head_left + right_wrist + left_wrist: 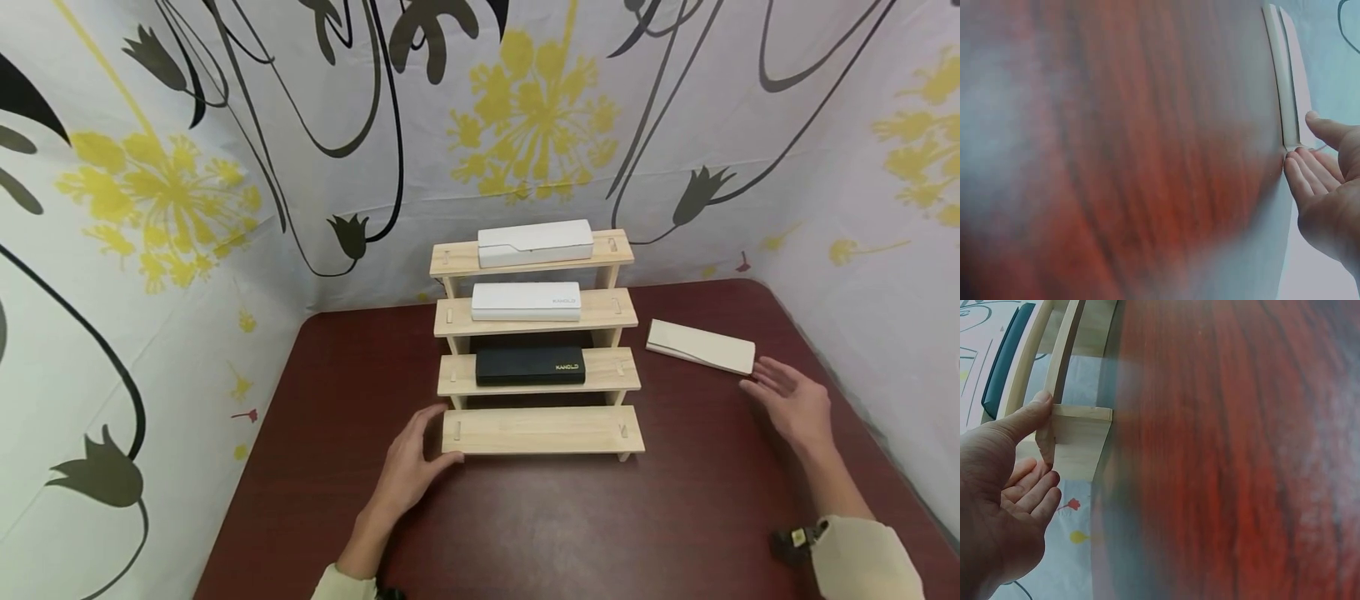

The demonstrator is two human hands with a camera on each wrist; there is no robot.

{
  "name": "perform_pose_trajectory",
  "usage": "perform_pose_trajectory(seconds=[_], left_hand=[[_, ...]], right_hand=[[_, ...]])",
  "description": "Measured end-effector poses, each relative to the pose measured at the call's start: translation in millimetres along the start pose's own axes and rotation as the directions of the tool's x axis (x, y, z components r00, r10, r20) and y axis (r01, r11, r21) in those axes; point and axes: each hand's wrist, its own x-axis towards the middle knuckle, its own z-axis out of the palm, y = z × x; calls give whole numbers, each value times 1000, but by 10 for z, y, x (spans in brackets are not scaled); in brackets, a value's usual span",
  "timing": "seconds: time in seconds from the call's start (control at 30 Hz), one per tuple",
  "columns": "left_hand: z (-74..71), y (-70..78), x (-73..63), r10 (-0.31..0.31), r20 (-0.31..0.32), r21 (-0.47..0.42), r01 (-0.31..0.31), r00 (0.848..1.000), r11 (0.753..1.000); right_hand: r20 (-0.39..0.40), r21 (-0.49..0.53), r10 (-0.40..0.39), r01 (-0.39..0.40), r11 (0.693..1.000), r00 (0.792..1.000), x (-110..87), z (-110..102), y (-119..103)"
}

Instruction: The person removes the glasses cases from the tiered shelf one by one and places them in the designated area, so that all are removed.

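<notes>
A four-tier wooden display stand (543, 431) stands on the table. Its left end on the lowest tier is held by my left hand (408, 467), thumb at the front corner and fingers toward the back. In the left wrist view, that thumb lies on the edge of the board (1057, 375). To the right of the stand, a cream flat case (701, 347) with a flap lies on the table. My right hand (797, 408) is at its right end, fingers fairly straight, fingertips touching or very near it. The right wrist view shows the case (1282, 75) edge-on above the fingertips.
On the stand's upper tiers sit a white case (536, 244) at the top, another white case (526, 302) below it, and a black case (529, 367) on the third. The dark red table (555, 533) meets a patterned cloth wall (420, 183) at the back and sides.
</notes>
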Motion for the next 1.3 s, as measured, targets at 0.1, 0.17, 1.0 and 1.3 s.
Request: perform_pose_trajectory(seconds=[0.1, 0.17, 1.0, 1.3], left_hand=[[-11, -5, -1, -1, -6, 5, 1, 1000, 1000], [-18, -10, -4, -6, -8, 6, 6, 1000, 1000], [-163, -59, 39, 3, -38, -49, -5, 999, 999], [-196, -22, 94, 0, -50, -47, -2, 999, 999]], right_hand=[[-2, 45, -5, 5, 999, 1000, -53, 1, -26], [-15, 57, -10, 11, 998, 1000, -87, 2, -54], [-161, 219, -196, 228, 949, 967, -422, 273, -879], [-66, 156, -282, 289, 944, 957, -557, 391, -1004]])
